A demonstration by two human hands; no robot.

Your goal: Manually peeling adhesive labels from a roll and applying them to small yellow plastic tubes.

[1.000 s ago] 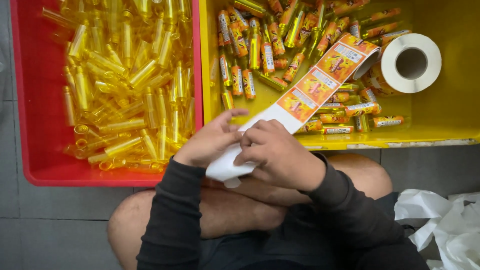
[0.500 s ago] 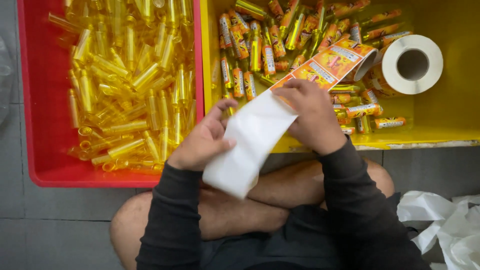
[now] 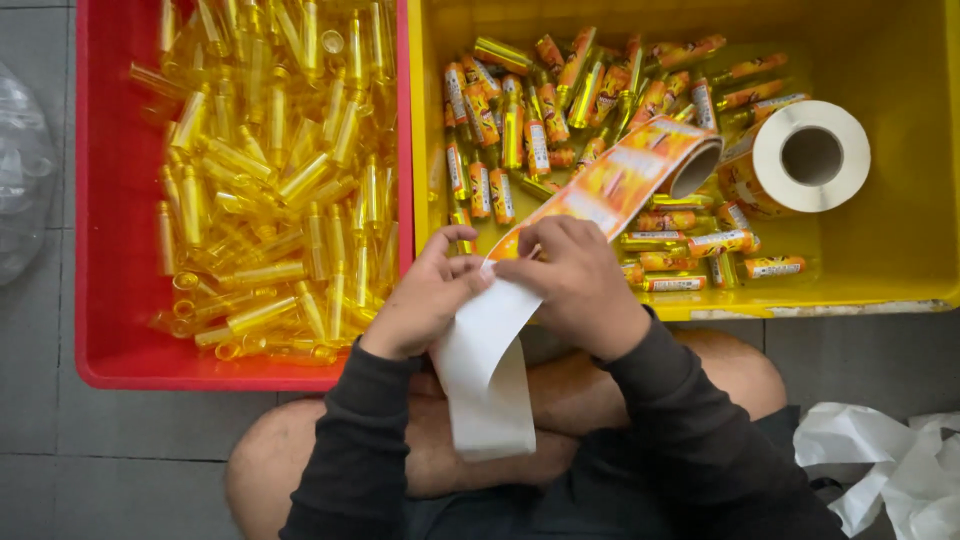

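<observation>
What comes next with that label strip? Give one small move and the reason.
Probably peel the next orange label off the white backing: both hands, left hand and right hand, pinch the strip right where labels end and bare backing hangs down.

Open floor [image 3: 60, 430] left; 2 crowded bins [image 3: 404, 150] ahead; crumpled paper [image 3: 880, 460] right.

- Bright, even light falls from overhead; colours look saturated.
- Glare glints off the clear yellow tubes [image 3: 262, 180] in the red bin [image 3: 110, 330].
- Soft shadows lie beneath the sleeves.
- Focus stays sharp centrally, softening slightly toward the edges.
</observation>
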